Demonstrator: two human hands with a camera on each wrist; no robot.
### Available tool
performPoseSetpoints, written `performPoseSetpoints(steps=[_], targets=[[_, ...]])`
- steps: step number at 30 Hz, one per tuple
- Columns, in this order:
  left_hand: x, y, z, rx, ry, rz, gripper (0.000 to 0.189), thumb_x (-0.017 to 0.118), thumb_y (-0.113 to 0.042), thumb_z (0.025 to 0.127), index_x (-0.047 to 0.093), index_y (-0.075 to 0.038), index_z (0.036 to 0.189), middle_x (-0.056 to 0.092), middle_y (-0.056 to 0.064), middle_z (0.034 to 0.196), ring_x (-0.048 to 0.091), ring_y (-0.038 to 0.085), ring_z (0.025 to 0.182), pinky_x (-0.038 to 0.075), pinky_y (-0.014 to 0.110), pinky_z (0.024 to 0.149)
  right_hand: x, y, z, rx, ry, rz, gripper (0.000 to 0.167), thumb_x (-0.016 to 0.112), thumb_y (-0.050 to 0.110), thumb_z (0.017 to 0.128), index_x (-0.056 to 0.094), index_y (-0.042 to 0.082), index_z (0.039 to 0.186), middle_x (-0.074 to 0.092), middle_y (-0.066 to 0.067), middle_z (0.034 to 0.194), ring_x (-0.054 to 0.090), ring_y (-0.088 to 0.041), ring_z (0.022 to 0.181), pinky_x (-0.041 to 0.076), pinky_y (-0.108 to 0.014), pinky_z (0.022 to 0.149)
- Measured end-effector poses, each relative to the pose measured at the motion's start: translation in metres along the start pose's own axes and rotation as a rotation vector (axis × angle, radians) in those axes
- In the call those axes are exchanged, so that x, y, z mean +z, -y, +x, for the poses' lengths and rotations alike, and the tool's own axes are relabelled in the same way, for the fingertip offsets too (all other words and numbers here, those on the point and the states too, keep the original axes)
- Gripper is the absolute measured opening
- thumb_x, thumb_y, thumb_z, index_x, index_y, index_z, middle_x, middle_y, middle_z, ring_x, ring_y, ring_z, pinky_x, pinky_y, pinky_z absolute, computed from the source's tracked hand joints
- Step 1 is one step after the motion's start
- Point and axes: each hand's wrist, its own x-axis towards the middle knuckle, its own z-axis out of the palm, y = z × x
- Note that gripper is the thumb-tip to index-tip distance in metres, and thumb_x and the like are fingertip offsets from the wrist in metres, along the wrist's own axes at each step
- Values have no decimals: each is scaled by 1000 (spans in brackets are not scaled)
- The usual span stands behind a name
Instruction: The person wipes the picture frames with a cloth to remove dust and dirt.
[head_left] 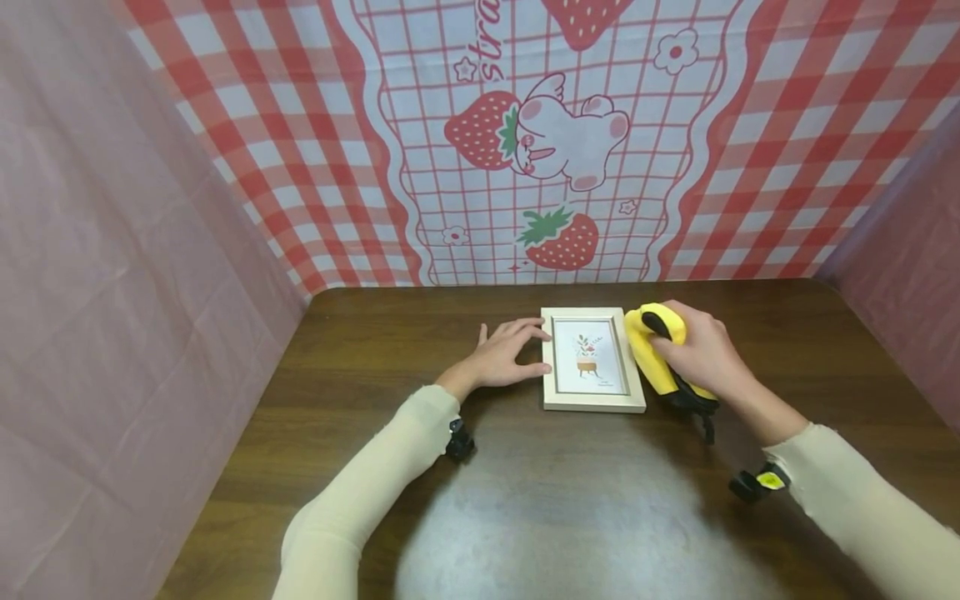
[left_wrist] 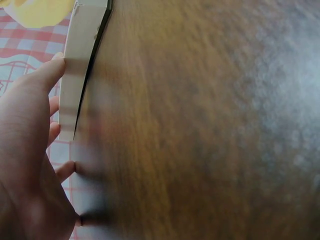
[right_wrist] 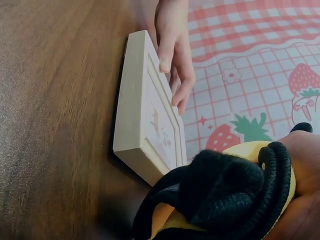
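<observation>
A cream picture frame lies face up on the table, with a small print of a potted plant inside. My left hand rests at its left edge. The thumb and forefinger are spread apart, their tips touching the border. My right hand grips a soft yellow cloth thing with black trim from above, close against the right side of the picture frame. In the right wrist view, bunched black ribbed fabric on this thing fills the lower foreground and overlaps the frame's near corner.
The dark wooden table reflects light near the front. Behind it hangs a red-and-white checked cloth with strawberry prints. Pink fabric hangs at the left, with more on the right. A small black camera is strapped to each wrist.
</observation>
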Motion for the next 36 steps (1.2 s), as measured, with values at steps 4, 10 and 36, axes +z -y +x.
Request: performPoseSetpoints(steps=[4,10,36], targets=[[2,4,2,5,-6,-24,65,70,-66,101,58,-35,157,31,-9,188,23,35,177,-13,84,134,-3,2,-4,-1,3,11,41,79,5,99,66,-3,137,74,-27,114,68,-30,90,54,-24,70],[5,8,5,14,-21,-20,65,70,-66,101,59,-35,156,32,-8,187,25,35,177,-12,86,133,-5,2,-12,-4,30,7,41,79,6,100,66,-1,138,73,-25,112,67,-28,89,54,-25,68],[-10,-18,-12,2,18,4,66,65,-64,105,55,-31,161,28,-6,189,24,38,176,-8,86,134,26,6,-39,-214,100,-119,43,87,-1,88,74,5,128,80,-13,115,62,-22,89,50,-39,79]])
